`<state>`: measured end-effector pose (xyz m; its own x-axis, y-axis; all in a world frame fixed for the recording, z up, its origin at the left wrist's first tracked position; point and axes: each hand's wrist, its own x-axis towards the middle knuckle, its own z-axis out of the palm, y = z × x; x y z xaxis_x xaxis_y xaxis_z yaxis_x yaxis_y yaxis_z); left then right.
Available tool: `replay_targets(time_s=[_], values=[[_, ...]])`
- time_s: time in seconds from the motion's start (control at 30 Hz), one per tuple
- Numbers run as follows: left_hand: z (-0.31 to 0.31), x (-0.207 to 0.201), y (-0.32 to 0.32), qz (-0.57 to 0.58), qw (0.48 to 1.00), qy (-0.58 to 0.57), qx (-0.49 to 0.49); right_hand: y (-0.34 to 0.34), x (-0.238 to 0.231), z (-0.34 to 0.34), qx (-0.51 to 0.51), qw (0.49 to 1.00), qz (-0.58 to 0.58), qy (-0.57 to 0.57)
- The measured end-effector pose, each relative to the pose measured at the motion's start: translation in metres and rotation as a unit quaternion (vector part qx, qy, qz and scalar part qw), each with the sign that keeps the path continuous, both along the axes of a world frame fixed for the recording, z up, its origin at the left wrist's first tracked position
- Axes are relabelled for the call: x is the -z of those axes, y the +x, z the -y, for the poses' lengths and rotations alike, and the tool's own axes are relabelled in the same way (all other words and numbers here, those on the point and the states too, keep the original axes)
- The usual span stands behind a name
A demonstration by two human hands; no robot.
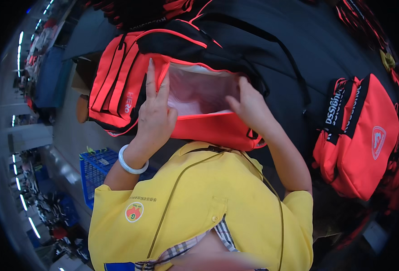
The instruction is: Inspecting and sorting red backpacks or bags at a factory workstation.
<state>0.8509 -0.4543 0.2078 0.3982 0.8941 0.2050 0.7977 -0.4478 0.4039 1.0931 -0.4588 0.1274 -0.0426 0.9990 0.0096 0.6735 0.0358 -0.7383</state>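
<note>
A red and black duffel-type bag [217, 128] lies in front of me with its top opening spread, showing a pale lining [199, 88] inside. My left hand [156, 108] rests at the left end of the opening, two fingers stretched out and apart along the red edge; its other fingers are folded or hidden. At the opening's right end is my right hand [253, 106], thumb and forefinger apart, with the thumb over the opening. Its remaining fingers are hidden behind the hand. A red end section with strap-like bands [116, 83] sits left of my left hand.
Another red and black bag [362, 140] lies on the dark surface [272, 27] to the right. A black strap [294, 58] loops beyond the open bag. More red and black goods [136, 13] are piled at the far side. A blue plastic basket [93, 169] stands lower left.
</note>
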Motion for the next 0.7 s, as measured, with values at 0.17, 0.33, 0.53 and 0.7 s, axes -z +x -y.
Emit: replay_targets(time_s=[0.17,0.33,0.53,0.7], values=[[-0.010,0.002,-0.002,0.037,0.998,0.042,-0.007,-0.061,-0.020,-0.007,-0.106,0.986,-0.026,-0.129],[-0.039,0.042,-0.035,0.000,0.997,0.019,-0.077,-0.092,-0.010,0.027,-0.154,0.978,-0.050,-0.131],[-0.023,0.053,-0.053,0.001,0.995,0.011,-0.094,-0.015,-0.010,0.063,0.025,0.964,-0.245,0.096],[-0.014,0.028,-0.024,-0.028,0.978,0.191,-0.083,-0.001,-0.016,0.017,0.156,0.956,-0.100,0.229]])
